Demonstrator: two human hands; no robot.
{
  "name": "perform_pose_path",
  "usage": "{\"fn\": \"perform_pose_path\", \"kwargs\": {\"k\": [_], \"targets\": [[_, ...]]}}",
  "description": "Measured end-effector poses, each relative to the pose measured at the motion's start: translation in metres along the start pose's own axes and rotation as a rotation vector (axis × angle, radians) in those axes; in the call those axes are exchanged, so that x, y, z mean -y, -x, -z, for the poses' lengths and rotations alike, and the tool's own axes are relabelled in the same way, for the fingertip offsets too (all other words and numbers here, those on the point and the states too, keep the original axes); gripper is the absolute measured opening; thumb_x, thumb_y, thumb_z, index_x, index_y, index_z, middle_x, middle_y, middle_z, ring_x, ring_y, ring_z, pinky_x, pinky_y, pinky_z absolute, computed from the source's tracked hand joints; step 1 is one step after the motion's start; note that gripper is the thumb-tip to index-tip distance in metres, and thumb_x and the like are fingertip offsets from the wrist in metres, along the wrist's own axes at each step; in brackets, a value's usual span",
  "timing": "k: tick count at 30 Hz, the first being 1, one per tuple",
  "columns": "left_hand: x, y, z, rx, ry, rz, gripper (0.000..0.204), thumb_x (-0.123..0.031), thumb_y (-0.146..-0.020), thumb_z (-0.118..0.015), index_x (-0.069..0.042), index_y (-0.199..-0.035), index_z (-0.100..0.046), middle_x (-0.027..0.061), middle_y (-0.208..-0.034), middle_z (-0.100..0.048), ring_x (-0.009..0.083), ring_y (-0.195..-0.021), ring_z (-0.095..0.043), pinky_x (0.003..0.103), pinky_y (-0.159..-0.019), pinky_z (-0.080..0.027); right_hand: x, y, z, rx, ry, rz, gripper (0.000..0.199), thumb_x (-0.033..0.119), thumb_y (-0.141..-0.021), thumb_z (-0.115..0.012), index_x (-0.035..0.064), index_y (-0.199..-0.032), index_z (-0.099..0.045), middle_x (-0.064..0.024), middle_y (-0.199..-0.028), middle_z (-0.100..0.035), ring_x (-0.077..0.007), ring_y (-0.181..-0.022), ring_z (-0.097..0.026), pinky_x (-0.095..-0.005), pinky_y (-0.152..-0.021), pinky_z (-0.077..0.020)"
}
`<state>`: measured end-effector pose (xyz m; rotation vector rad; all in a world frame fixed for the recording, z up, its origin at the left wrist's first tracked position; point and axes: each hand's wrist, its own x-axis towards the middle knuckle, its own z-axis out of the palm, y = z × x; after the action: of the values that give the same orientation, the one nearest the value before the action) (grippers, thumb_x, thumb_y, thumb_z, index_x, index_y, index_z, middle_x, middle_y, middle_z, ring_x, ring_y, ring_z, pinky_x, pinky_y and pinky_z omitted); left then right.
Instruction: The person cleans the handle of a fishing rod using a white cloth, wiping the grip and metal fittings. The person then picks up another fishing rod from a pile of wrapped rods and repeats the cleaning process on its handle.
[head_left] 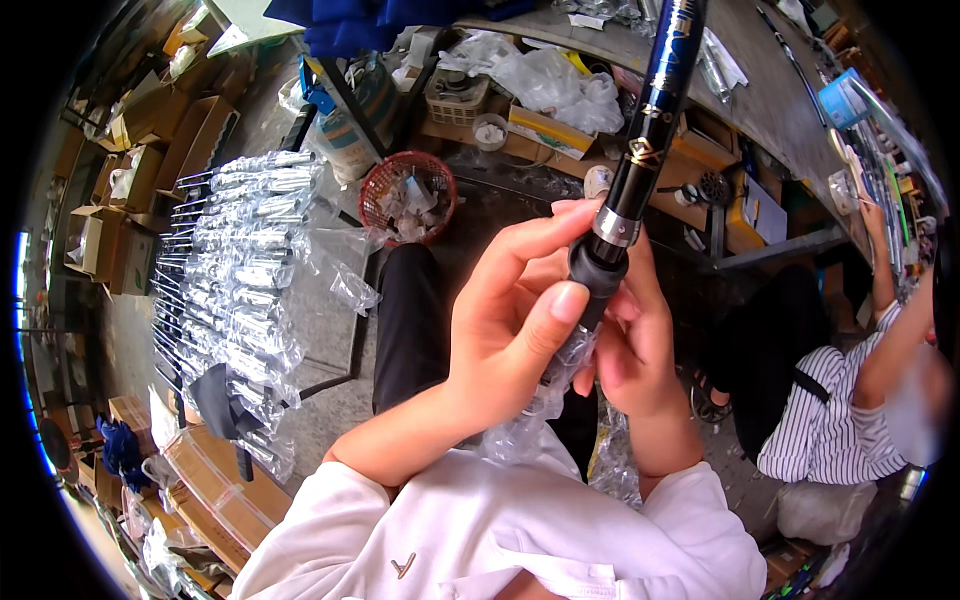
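Note:
A glossy black fishing rod (655, 130) with blue and gold decoration slants up and away from me. A silver ring (617, 227) circles it, with a rounded black rubbery piece (597, 270) just below. My left hand (515, 315) is closed round this part from the left, its thumb lying along the black piece. From the other side my right hand (640, 345) grips the same stretch, its fingers partly hidden behind the rod. Clear plastic wrap (540, 405) surrounds the lower part between my palms and hangs toward my lap.
Several plastic-wrapped rods (240, 290) lie stacked on a rack to my left. Ahead stand a red basket (440, 205) of scraps and a workbench (790, 130). Cardboard boxes (220, 480) are at the lower left. A co-worker in a striped shirt (830, 400) sits at the right.

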<state>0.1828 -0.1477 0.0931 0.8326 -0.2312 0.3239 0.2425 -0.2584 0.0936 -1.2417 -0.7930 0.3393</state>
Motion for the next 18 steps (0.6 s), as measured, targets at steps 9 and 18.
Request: {"fn": "perform_pose_path", "kwargs": {"k": [9, 18], "targets": [[0.003, 0.003, 0.005, -0.03, -0.237, -0.193, 0.044, -0.005, -0.089, -0.051, -0.005, -0.125, -0.026, 0.0196, -0.1, -0.053, 0.0232, -0.084, -0.061, 0.033, -0.069, -0.053, -0.034, 0.078, -0.02, 0.289, -0.349, -0.37, 0.049, 0.03, -0.087, -0.056, 0.0034, -0.122, -0.037, -0.0038, -0.109, -0.049, -0.0161, -0.102, -0.048, -0.0308, -0.087, -0.0386], [-0.023, -0.041, 0.026, 0.287, -0.876, -0.85, 0.022, 0.003, -0.076, -0.063, -0.001, -0.097, -0.067, 0.0138, -0.096, -0.06, 0.0158, -0.075, -0.061, 0.023, -0.064, -0.052, -0.039, 0.087, -0.039, 0.362, -0.723, -0.515, 0.033, 0.026, -0.086, -0.061, 0.0016, -0.102, -0.045, -0.0003, -0.062, -0.04, -0.0088, -0.052, -0.037, -0.0243, -0.048, -0.0314]]}}
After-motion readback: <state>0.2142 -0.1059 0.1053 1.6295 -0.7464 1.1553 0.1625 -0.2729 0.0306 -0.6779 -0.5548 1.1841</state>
